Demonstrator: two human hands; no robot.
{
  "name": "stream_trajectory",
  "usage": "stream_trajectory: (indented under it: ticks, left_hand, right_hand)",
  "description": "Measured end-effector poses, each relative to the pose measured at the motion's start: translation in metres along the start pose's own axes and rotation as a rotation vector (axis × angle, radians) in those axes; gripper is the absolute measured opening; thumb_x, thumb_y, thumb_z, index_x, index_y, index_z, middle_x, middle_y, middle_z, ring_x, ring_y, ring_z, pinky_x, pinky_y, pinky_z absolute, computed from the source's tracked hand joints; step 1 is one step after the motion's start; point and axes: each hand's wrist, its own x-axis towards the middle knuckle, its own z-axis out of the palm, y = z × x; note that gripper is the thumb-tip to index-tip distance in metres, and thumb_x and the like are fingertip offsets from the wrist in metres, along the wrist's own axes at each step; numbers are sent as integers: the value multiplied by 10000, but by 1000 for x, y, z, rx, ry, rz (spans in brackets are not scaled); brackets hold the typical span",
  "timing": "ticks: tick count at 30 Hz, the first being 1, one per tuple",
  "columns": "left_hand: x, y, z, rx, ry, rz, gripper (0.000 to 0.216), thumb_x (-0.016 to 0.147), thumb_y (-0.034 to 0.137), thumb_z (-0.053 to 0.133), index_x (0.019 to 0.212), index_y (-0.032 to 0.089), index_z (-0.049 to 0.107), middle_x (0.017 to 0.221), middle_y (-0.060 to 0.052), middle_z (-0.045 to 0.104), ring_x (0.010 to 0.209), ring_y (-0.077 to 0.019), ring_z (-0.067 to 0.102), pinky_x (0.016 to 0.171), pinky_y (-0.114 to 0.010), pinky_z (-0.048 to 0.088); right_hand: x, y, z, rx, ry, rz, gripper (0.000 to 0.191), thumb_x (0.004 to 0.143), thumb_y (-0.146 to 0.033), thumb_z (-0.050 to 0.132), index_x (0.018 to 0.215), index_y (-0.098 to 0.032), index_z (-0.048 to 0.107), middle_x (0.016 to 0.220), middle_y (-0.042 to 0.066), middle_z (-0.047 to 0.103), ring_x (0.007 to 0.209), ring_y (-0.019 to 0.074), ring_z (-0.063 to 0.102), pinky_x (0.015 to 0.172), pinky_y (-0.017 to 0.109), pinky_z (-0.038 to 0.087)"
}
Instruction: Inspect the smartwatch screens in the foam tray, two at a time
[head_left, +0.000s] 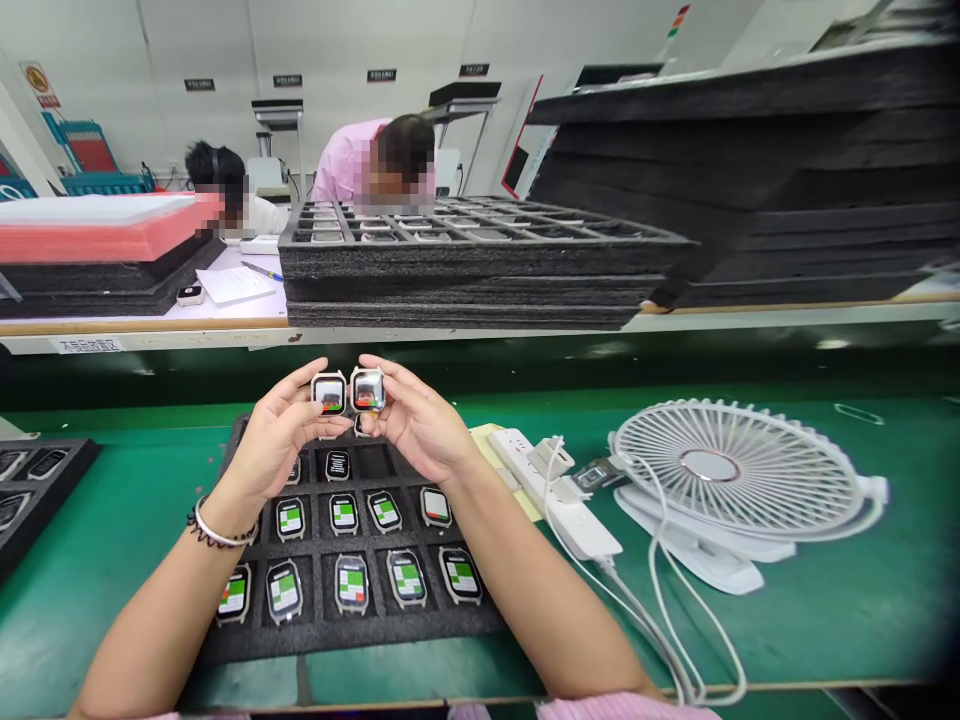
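My left hand (277, 435) pinches a small square watch body (329, 393) with a lit red and green screen, held up over the far end of a black foam tray (315, 625). My right hand (416, 420) grips a second watch body (368, 390) right beside the first, the two nearly touching. Under my hands the tray holds several more watch bodies (351, 582) in its pockets, most with green and white screens. A beaded bracelet is on my left wrist.
A white power strip (559, 495) with cables and a white desk fan (731, 475) lie to the right on the green mat. Another foam tray (34, 480) sits at the left. Stacked foam trays (465, 270) fill the shelf behind, where two people work.
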Motion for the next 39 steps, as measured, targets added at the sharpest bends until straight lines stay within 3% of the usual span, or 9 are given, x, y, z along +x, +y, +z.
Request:
stream_trajectory:
  ticks: [5, 10, 18, 30, 35, 39]
  left_hand:
    - [23, 46, 15, 76, -57, 172, 546, 707, 155, 700, 1247, 160, 618, 953, -29, 723, 678, -164, 735, 694, -304, 631]
    - [51, 91, 34, 121, -108, 363, 610, 668, 127, 680, 1272, 168, 597, 860, 9, 692, 642, -144, 723, 667, -268, 617]
    - [66, 125, 57, 173, -156, 588, 632, 650, 137, 779, 1254, 232, 619, 900, 6, 680, 672, -118, 693, 686, -240, 584]
    - [52, 140, 71, 203, -145, 683, 665, 574, 245, 919, 1196, 261, 687, 843, 6, 677, 665, -136, 651, 683, -272, 577]
    - [45, 133, 67, 207, -140, 679, 645, 601, 277, 918, 1199, 248, 677, 847, 3, 666, 643, -131, 654, 664, -269, 573]
    - [29, 112, 58, 199, -117, 629, 620, 627, 269, 903, 1199, 247, 664, 831, 11, 665, 633, -129, 663, 659, -260, 578]
  right_hand:
    - [31, -46, 18, -104, -147, -140, 270, 870, -267, 604, 1123, -172, 593, 825, 16, 668, 589, 143, 626, 528, 249, 492]
    - [58, -96, 38, -246, -257, -311, 450, 727, -155, 636, 1166, -183, 541, 858, -17, 649, 613, 118, 606, 584, 244, 517]
    - [68, -139, 61, -375, -312, -493, 517, 703, -127, 678, 1195, -197, 536, 878, -22, 619, 674, 119, 598, 600, 241, 518]
    - [50, -160, 72, -411, -345, -515, 510, 720, -185, 727, 1199, -205, 552, 886, -14, 638, 687, 141, 626, 620, 263, 538]
    - [44, -152, 71, -409, -342, -520, 479, 751, -204, 735, 1198, -201, 562, 891, -9, 633, 680, 135, 622, 602, 253, 531]
    - [27, -129, 65, -391, -331, -476, 485, 772, -216, 737, 1222, -205, 558, 897, -7, 634, 692, 132, 632, 610, 242, 525]
